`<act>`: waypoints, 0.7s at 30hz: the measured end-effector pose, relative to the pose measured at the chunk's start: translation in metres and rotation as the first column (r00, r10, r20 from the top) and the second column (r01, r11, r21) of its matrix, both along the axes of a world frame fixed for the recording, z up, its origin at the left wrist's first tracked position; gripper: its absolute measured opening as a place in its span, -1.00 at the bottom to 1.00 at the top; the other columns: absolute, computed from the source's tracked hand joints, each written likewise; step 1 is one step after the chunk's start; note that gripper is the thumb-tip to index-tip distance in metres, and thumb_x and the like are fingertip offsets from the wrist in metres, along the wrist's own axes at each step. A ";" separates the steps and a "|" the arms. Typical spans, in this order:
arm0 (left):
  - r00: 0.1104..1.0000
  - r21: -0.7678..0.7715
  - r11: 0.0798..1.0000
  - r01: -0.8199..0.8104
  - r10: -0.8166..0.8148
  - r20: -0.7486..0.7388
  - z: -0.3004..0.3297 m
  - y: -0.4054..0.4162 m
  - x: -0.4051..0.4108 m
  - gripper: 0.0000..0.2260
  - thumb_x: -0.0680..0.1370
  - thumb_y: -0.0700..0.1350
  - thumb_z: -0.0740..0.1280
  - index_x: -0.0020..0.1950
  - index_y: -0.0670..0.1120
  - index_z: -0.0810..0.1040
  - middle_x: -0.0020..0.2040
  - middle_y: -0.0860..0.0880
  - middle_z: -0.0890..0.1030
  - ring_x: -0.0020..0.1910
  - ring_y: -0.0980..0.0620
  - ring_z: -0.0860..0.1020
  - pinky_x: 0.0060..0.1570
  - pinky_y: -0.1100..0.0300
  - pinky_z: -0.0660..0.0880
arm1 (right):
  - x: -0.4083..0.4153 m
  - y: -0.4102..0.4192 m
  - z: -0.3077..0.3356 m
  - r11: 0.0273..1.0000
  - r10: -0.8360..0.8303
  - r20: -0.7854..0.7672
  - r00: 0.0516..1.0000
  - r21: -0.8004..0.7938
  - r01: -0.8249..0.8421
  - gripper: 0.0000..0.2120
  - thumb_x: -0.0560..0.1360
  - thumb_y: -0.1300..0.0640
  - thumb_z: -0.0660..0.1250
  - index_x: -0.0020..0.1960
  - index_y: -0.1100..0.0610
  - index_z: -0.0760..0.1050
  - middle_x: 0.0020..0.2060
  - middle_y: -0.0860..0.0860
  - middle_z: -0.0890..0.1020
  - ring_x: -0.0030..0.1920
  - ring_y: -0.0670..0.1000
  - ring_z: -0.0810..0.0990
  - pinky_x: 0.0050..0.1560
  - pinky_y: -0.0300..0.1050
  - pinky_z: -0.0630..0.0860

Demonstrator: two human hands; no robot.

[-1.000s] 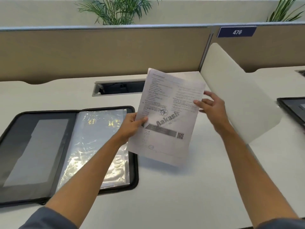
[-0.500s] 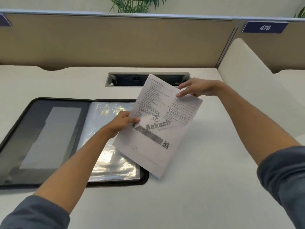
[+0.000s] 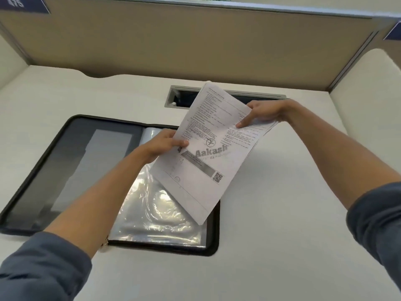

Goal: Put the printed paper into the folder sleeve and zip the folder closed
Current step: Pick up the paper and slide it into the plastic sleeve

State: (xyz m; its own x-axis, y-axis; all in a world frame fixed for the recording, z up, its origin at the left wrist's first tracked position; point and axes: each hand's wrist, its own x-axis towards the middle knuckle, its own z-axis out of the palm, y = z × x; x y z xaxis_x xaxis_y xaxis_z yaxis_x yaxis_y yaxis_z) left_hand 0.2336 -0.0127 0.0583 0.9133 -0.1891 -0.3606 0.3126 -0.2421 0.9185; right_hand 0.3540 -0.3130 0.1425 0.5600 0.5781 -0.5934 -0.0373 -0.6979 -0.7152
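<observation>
A printed paper (image 3: pixel 208 157) with small text, a grey logo and a QR code hangs tilted in the air above the desk. My left hand (image 3: pixel 161 144) pinches its left edge, thumb on top. My right hand (image 3: pixel 263 114) pinches its upper right corner. A black zip folder (image 3: pixel 32 181) lies open flat on the desk at the left. Its right half holds shiny clear plastic sleeves (image 3: pixel 156 209). The paper's lower corner hangs over the folder's right edge and hides part of the sleeves.
The white desk (image 3: pixel 282 213) stretches to the right of the folder. A grey cable slot (image 3: pixel 173 98) is set in the desk behind the paper. A beige partition wall (image 3: pixel 173 44) closes the back. White side dividers (image 3: pixel 368 94) stand at the right and far left.
The paper has come left, its lower corner now over the folder's sleeve side. My right hand shifted from the paper's right edge to its top right corner. The view has tilted down.
</observation>
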 end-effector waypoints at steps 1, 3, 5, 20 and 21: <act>1.000 0.004 1.000 -0.007 0.007 0.006 0.000 0.003 0.003 -0.80 0.54 -0.13 0.40 0.13 -0.16 0.64 0.09 -0.06 0.70 0.08 -0.15 0.66 0.12 -0.04 0.59 | 0.004 0.003 -0.003 1.000 -0.002 0.007 1.000 0.011 0.002 -0.76 0.50 0.25 0.40 0.15 0.25 0.59 0.01 0.11 0.71 -0.09 0.10 0.69 -0.16 -0.11 0.66; 0.999 0.024 0.999 -0.022 0.021 0.029 -0.002 0.007 0.009 -0.81 0.54 -0.13 0.40 0.11 -0.17 0.65 0.08 -0.08 0.70 0.07 -0.18 0.66 0.11 -0.05 0.60 | 0.012 0.006 -0.008 0.999 -0.014 0.011 1.000 0.036 0.013 -0.80 0.50 0.26 0.38 0.13 0.22 0.60 -0.02 0.09 0.72 -0.12 0.06 0.70 -0.20 -0.15 0.65; 0.999 0.034 0.999 -0.027 0.026 0.045 -0.005 0.010 0.014 -0.81 0.55 -0.12 0.39 0.10 -0.18 0.65 0.08 -0.11 0.70 0.05 -0.20 0.66 0.09 -0.06 0.61 | 0.019 0.009 -0.012 0.999 -0.020 0.004 1.000 0.038 0.020 -0.83 0.50 0.26 0.38 0.09 0.20 0.61 -0.06 0.07 0.73 -0.16 0.05 0.71 -0.24 -0.17 0.65; 0.998 -0.085 0.994 0.067 -0.067 -0.004 -0.012 0.023 0.026 -0.78 0.53 -0.11 0.40 0.15 -0.12 0.64 0.12 -0.08 0.69 0.06 -0.16 0.67 0.03 0.01 0.63 | 0.040 0.017 -0.021 0.997 -0.024 -0.097 0.995 0.072 0.031 -0.87 0.50 0.32 0.37 -0.03 0.15 0.65 -0.10 0.05 0.74 -0.19 0.03 0.72 -0.32 -0.21 0.62; 0.997 -0.089 0.994 0.068 -0.070 -0.013 -0.013 0.023 0.026 -0.78 0.53 -0.11 0.40 0.16 -0.12 0.63 0.12 -0.08 0.69 0.06 -0.16 0.67 0.04 0.00 0.63 | 0.040 0.018 -0.021 0.997 -0.021 -0.099 0.995 0.070 0.028 -0.87 0.50 0.32 0.37 -0.03 0.15 0.65 -0.10 0.05 0.74 -0.19 0.03 0.72 -0.32 -0.21 0.61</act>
State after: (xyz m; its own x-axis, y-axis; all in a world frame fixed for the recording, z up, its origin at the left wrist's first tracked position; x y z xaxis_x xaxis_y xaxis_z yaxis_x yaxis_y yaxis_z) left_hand 0.2595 0.0100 0.0457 0.8913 -0.2835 -0.3538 0.3124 -0.1813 0.9325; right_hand 0.3940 -0.2951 0.1213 0.5159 0.6074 -0.6041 -0.1260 -0.6438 -0.7548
